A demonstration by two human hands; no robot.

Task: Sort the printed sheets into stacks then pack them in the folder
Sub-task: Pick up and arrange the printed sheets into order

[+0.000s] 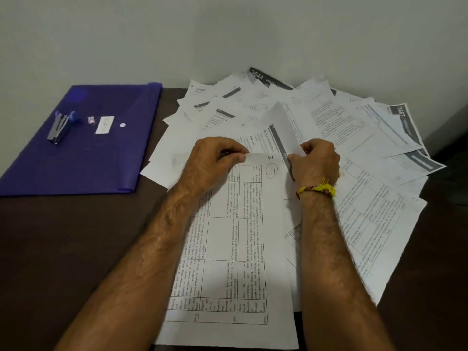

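Head view, looking down at a dark table [63, 249] against a pale wall. Printed sheets [342, 127] lie fanned in a loose heap from centre to right of frame, overlapping, unsorted. One table-printed sheet [235, 262], marked "S-1" by hand, lies lower centre on top of the rest.

Left hand [215, 163] pinches the far edge of that sheet between thumb and curled fingers. Right hand [315, 163], yellow thread band [317, 190] at the wrist, is curled around the edge of a neighbouring sheet with a dark header strip [281, 145], lifting it up.

Step in hand, as I judge it: separating one sheet from the heap. Best done by lifting only a single edge, checking the header or hand mark, and keeping corners square.

Blue folder [76, 153] sits upper left of frame, well apart from the papers, lying flat and closed; cannot tell if anything is inside. On top of it: a stapler [59, 127], a small staple box [91, 119] and a white label [104, 124].
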